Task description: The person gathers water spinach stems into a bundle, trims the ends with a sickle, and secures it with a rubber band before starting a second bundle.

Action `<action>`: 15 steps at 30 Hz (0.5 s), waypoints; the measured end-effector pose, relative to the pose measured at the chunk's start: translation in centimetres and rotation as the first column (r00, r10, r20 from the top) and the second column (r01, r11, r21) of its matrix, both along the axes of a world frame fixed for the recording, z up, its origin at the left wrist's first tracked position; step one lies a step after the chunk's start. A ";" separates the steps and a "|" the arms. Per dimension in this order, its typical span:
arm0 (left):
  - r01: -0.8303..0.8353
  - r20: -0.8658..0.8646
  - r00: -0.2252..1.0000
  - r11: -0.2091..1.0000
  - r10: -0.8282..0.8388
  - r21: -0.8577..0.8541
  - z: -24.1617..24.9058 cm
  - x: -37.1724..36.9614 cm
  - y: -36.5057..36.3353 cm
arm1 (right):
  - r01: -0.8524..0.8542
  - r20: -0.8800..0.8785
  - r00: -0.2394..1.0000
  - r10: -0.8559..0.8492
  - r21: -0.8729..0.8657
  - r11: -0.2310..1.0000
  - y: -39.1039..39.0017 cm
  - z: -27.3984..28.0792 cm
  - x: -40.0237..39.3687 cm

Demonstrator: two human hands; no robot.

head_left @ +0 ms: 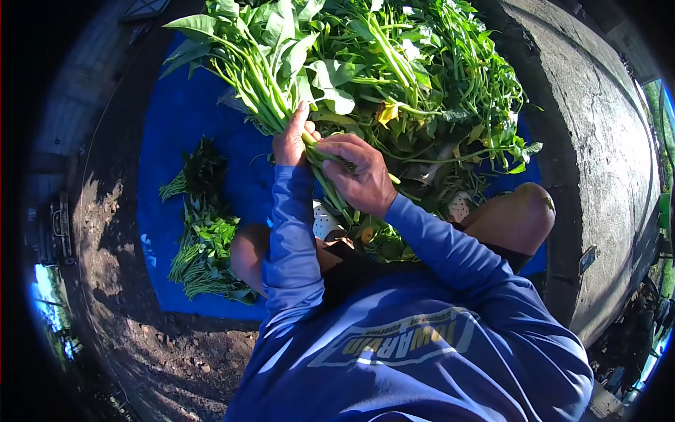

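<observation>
My left hand [291,140] is wrapped round a bunch of leafy green stems [264,88], its thumb laid along them. The broad leaves fan out above the fist, and the cut stem ends hang below it. Close beside it, my right hand [358,171] has its fingers curled in on the same stems just under the left fist. What sits between the right fingertips is partly hidden. A large heap of greens [450,77] lies directly beyond both hands, with a yellow leaf [387,112] near its front.
A blue tarp [165,239] lies under the greens. Smaller bunches of greens [205,246] rest on it at the left, by my knee. A concrete ledge [598,141] runs along the right, and bare stony soil [169,352] borders the left and front.
</observation>
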State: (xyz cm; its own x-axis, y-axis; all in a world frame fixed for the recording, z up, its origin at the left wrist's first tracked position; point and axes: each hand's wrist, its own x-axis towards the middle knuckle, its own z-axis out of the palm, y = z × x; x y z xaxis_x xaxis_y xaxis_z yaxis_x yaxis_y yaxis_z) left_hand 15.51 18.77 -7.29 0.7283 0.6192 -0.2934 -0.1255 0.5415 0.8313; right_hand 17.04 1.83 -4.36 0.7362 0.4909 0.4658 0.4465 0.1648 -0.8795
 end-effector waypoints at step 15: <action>0.505 0.436 0.802 0.853 -0.408 -0.133 2.3 -1.7 1.8 | 0.146 -0.194 0.959 -0.205 -0.280 0.949 -8.8 2.8 10.1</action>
State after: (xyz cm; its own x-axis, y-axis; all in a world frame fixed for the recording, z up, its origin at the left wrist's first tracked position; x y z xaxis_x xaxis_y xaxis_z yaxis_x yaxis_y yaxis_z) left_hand 13.77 20.54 -4.94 0.9905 0.1350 -0.0262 -0.0907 0.7848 0.6131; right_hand 27.09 -6.93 -1.56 0.8905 0.4268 0.1577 0.2403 -0.1469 -0.9595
